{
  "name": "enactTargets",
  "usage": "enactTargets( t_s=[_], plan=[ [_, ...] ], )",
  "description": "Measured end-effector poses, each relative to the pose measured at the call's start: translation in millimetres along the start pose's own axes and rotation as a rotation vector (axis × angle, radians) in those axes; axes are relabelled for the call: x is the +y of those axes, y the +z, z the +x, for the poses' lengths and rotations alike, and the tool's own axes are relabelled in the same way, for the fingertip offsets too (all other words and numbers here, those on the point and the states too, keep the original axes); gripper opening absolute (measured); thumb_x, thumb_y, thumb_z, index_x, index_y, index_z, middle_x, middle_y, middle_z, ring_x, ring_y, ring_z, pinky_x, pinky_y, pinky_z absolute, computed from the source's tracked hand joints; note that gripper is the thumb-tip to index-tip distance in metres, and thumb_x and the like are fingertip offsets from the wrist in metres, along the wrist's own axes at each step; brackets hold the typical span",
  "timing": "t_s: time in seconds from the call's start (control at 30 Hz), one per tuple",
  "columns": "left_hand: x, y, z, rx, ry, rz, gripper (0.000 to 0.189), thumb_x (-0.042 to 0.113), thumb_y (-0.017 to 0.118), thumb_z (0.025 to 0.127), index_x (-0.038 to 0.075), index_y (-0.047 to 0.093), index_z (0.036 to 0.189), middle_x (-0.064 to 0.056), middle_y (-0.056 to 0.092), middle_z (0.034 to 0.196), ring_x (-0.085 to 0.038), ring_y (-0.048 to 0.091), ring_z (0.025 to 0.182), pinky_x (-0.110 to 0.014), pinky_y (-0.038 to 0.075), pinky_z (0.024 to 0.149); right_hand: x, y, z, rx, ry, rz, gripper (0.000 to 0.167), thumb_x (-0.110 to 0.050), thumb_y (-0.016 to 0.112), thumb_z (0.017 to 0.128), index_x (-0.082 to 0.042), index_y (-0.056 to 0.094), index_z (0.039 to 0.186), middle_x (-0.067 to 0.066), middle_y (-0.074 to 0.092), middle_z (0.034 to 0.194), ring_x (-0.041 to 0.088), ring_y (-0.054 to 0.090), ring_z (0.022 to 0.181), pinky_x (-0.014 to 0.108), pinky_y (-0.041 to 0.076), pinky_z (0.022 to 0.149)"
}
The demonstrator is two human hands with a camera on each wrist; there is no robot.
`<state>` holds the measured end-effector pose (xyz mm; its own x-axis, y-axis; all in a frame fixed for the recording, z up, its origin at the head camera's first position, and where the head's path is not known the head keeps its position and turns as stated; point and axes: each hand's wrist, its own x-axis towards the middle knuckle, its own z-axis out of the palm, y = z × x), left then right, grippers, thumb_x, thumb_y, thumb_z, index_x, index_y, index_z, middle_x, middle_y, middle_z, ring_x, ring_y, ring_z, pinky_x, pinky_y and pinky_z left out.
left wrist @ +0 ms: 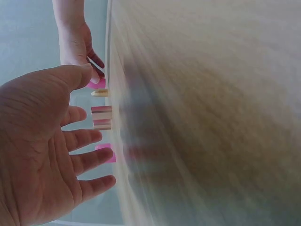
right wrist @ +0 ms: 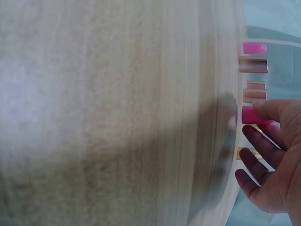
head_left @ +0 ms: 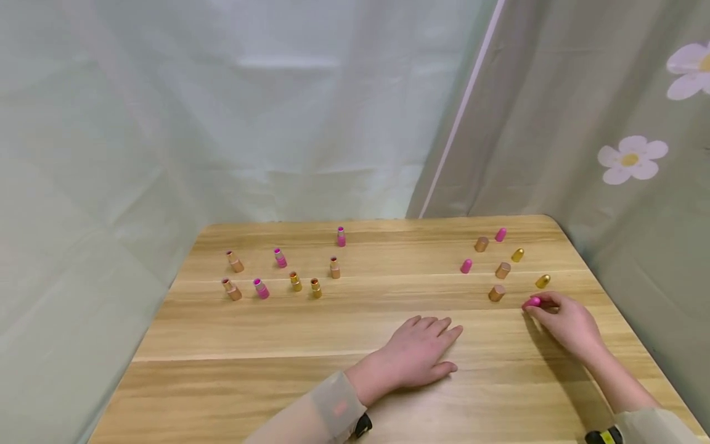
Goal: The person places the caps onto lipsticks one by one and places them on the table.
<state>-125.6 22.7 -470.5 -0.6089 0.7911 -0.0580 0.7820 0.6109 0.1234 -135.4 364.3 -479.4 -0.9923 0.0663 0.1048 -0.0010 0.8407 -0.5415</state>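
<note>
My right hand point(head_left: 571, 324) is at the right of the table, thumb and fingers pinching a pink lipstick cap point(head_left: 533, 301). In the right wrist view the same pink cap point(right wrist: 249, 115) shows between thumb and index finger, with the other fingers loosely bent. Just behind this hand stands a gold cap point(head_left: 543, 281); a rose-gold cap point(head_left: 496, 293) is to its left. My left hand point(head_left: 420, 351) is palm down over the middle of the table with fingers spread, and its palm point(left wrist: 40, 160) holds nothing in the left wrist view.
Farther back on the right stand two more pink caps point(head_left: 466, 266), another gold cap point(head_left: 518, 254) and two rose-gold caps point(head_left: 503, 270). Several uncapped lipstick tubes point(head_left: 280, 258) in pink, gold and rose-gold stand at the left. Curtains point(head_left: 310, 123) hang behind the wooden table point(head_left: 222, 382).
</note>
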Motion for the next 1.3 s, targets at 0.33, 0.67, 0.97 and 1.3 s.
enactTargets(
  t_s=[0.33, 0.67, 0.97, 1.3],
  plan=[
    [-7.7, -5.5, -6.0, 0.031, -0.016, 0.016, 0.071, 0.061, 0.047, 0.102, 0.026, 0.032, 0.162, 0.000, 0.038, 0.162, -0.019, 0.038, 0.145, -0.042, 0.031, 0.118, -10.8, -10.0, -4.6, 0.060, 0.058, 0.141, 0.046, -0.037, 0.068, 0.100, 0.001, 0.067, 0.125, 0.021, 0.071, 0.116, 0.016, 0.062, 0.102, 0.019, 0.044, 0.076],
    [-29.0, -13.6, -25.8, 0.100, -0.011, -0.033, 0.070, 0.054, 0.052, 0.103, 0.020, 0.033, 0.161, -0.005, 0.038, 0.162, -0.025, 0.040, 0.145, -0.044, 0.032, 0.118, -42.5, -12.4, -0.6, 0.077, 0.117, 0.487, 0.050, -0.042, 0.066, 0.099, -0.002, 0.066, 0.129, -0.008, 0.069, 0.120, -0.003, 0.058, 0.105, 0.009, 0.045, 0.081],
    [-53.6, -20.3, -50.8, 0.166, -0.063, -0.070, 0.068, 0.049, 0.056, 0.103, 0.016, 0.037, 0.159, -0.010, 0.041, 0.159, -0.027, 0.043, 0.143, -0.044, 0.035, 0.116, -88.0, 5.4, 9.1, 0.034, 0.044, 0.984, 0.039, -0.021, 0.066, 0.102, 0.009, 0.061, 0.127, -0.006, 0.066, 0.123, 0.006, 0.061, 0.111, 0.018, 0.051, 0.093],
    [-74.8, -25.6, -83.4, 0.245, -0.131, -0.117, 0.063, 0.045, 0.058, 0.103, 0.014, 0.043, 0.156, -0.007, 0.047, 0.156, -0.026, 0.049, 0.139, -0.045, 0.041, 0.113, -126.3, 37.5, 20.2, -0.029, 0.101, 1.137, 0.033, -0.021, 0.067, 0.101, 0.001, 0.064, 0.126, -0.003, 0.067, 0.118, 0.011, 0.063, 0.110, 0.023, 0.051, 0.096]
  ],
)
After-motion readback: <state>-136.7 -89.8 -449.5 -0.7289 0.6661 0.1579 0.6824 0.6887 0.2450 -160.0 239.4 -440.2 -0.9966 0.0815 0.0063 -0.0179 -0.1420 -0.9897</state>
